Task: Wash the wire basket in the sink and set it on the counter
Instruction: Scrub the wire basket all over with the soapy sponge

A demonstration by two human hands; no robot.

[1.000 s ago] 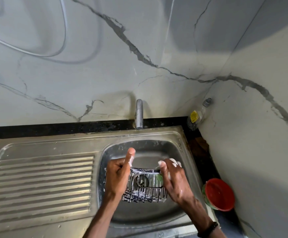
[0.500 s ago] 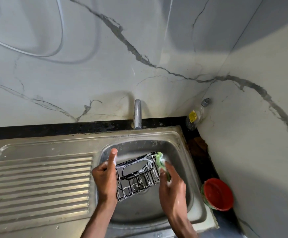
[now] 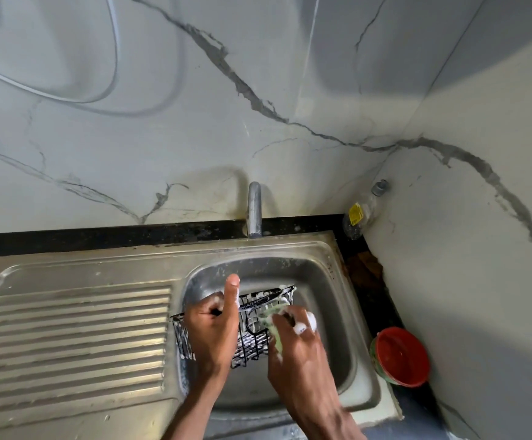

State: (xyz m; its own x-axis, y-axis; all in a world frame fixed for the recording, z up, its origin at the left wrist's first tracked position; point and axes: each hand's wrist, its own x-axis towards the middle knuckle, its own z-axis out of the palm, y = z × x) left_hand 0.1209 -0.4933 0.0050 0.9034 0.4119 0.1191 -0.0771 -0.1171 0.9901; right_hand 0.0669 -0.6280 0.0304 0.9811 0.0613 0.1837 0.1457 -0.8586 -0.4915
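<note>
1. The ribbed drainboard (image 3: 74,331) lies at the left of the sink (image 3: 347,312).
2. The left hand (image 3: 212,328) grips the wire basket (image 3: 258,325) by its left side, thumb raised; the basket hangs over the basin, long axis slanting from near-left up to far-right.
3. The right hand (image 3: 296,341) pinches a soapy green sponge (image 3: 272,322) against the basket's wires.
4. A tap (image 3: 254,211) stands behind; a red-lidded tub (image 3: 401,357) sits on the tabletop (image 3: 417,404) at right.

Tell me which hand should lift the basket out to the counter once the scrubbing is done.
Left, probably. The left hand already grips the wire basket over the sink, nearest the draining board. The right hand holds the soapy green sponge.
</note>
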